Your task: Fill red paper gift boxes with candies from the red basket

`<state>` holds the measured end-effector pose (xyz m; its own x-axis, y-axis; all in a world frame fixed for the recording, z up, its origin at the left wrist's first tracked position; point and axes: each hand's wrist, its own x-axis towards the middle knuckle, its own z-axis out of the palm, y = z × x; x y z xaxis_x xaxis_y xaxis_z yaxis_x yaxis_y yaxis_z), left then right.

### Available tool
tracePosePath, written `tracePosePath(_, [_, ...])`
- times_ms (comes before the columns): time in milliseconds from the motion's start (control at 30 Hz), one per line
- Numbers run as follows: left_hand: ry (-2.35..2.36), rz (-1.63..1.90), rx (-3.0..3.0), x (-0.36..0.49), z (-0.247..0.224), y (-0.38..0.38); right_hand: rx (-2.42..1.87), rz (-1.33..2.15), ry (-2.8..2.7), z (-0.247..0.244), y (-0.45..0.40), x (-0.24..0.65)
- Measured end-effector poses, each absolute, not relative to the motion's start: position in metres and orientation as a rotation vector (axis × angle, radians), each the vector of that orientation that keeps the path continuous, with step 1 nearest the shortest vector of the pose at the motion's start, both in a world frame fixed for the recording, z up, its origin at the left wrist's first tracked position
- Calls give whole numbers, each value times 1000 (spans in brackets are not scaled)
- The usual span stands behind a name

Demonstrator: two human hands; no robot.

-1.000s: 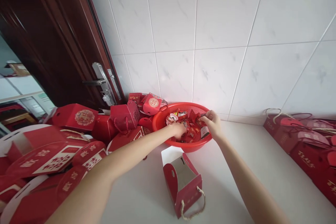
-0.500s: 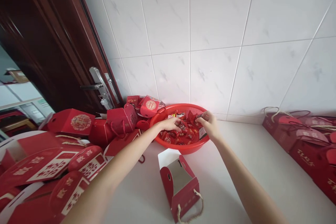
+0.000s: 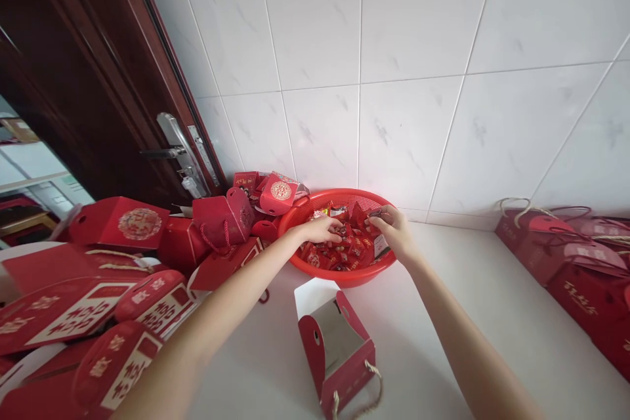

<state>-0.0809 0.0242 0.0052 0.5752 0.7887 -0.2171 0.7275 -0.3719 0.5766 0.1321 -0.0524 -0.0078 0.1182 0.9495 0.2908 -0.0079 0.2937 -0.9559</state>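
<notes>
A red plastic basket (image 3: 344,280) holds many red-wrapped candies (image 3: 358,251) and stands against the tiled wall. Over the left part of the candies is my left hand (image 3: 321,231), its fingers slightly spread and touching the wrappers. At the basket's right side my right hand (image 3: 398,236) is closed, with a dark, shiny wrapped candy (image 3: 378,213) pinched at its fingertips. In front of the basket sits a red gift box (image 3: 337,348), its top open, its grey inside showing no contents and its rope handle towards me.
Red gift boxes (image 3: 140,223) are heaped on the left, beside a dark wooden door (image 3: 93,79) with a metal handle (image 3: 180,151). More red boxes with rope handles (image 3: 575,282) stand in a row along the right. The white tabletop (image 3: 443,275) lies between.
The view has shifted slightly. My left hand has moved a little over the candies, and my right hand stays at the basket's right side. The open box has not moved.
</notes>
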Motion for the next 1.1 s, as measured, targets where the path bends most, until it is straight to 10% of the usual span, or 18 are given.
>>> tracePosePath(800, [1252, -584, 2529, -58, 10, 5, -1044, 898, -1360, -13, -49, 136])
tracePosePath(1100, [1030, 25, 2233, -72, 13, 10, -1009, 940, -1333, -10, -49, 136])
